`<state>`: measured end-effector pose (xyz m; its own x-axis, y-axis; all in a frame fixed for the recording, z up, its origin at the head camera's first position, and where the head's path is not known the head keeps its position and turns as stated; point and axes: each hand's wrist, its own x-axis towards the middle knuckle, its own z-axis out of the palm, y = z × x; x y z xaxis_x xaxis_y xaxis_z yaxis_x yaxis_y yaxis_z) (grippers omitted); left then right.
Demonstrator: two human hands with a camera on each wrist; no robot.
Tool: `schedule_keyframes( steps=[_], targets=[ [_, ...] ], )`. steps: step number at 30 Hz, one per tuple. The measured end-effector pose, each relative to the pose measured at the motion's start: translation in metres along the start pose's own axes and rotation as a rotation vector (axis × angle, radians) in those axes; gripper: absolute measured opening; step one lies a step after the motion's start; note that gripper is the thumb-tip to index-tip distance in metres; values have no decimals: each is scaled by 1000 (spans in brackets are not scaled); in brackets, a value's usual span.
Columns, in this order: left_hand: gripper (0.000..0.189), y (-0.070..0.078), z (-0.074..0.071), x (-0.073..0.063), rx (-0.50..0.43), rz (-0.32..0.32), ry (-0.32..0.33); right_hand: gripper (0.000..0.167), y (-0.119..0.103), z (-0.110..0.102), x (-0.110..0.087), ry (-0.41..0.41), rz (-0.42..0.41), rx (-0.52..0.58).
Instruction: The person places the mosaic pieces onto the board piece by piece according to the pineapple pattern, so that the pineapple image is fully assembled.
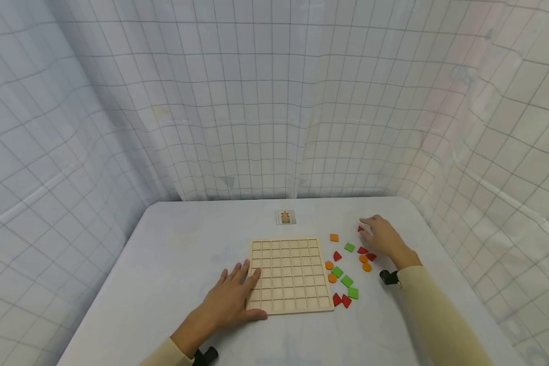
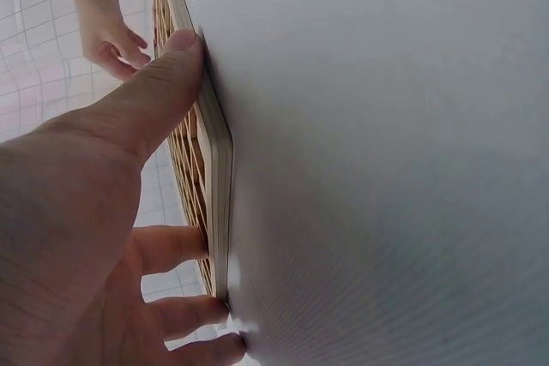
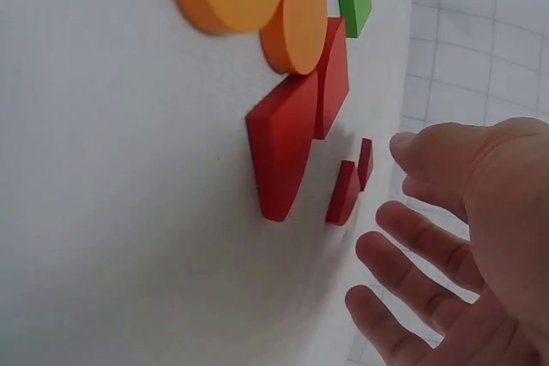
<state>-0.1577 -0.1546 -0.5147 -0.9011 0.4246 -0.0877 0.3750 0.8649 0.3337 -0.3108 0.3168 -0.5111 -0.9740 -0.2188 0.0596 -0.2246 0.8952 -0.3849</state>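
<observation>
A pale wooden grid board with square cells lies on the white table. My left hand rests spread along its left edge; in the left wrist view the thumb lies on the near edge and other fingertips touch the side. My right hand is over the right part of the table, fingers loosely bent, nothing visible in its grasp. Small red wedge pieces lie just beyond its fingertips in the right wrist view. Closer to that camera are another red wedge and an orange disc.
Right of the board are scattered green squares, orange discs, an orange square and red wedges. A small picture card lies behind the board. Grid-patterned white curtains surround the table.
</observation>
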Motion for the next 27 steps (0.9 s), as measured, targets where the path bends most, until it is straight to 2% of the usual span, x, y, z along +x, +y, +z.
schedule_keyframes(
  steps=[4, 5, 9, 11, 12, 13, 17, 21, 27],
  targets=[
    [117, 0, 0, 1, 8, 2, -2, 48, 7, 3, 10, -31, 40, 42],
    [118, 0, 0, 1, 11, 1, -3, 46, 19, 11, 15, -16, 17, 64],
    [118, 0, 0, 1, 18, 3, -4, 35, 20, 15, 21, 23, 10, 72],
    [118, 0, -1, 1, 20, 7, -4, 30, 20, 17, 23, 36, 13, 77],
    [119, 0, -1, 1, 19, 8, -5, 28, 7, 11, 20, 26, 47, 67],
    [119, 0, -1, 1, 19, 8, -5, 26, 7, 12, 21, 26, 55, 72],
    [119, 2, -2, 1, 14, 4, -4, 28, 3, 13, 22, 23, 81, 83],
    [119, 3, -3, 1, 9, -2, -7, 30, -1, 14, 23, 26, 78, 85],
    [119, 1, -2, 2, 20, 1, -17, 20, -2, 16, 23, 39, 73, 108]
  ],
)
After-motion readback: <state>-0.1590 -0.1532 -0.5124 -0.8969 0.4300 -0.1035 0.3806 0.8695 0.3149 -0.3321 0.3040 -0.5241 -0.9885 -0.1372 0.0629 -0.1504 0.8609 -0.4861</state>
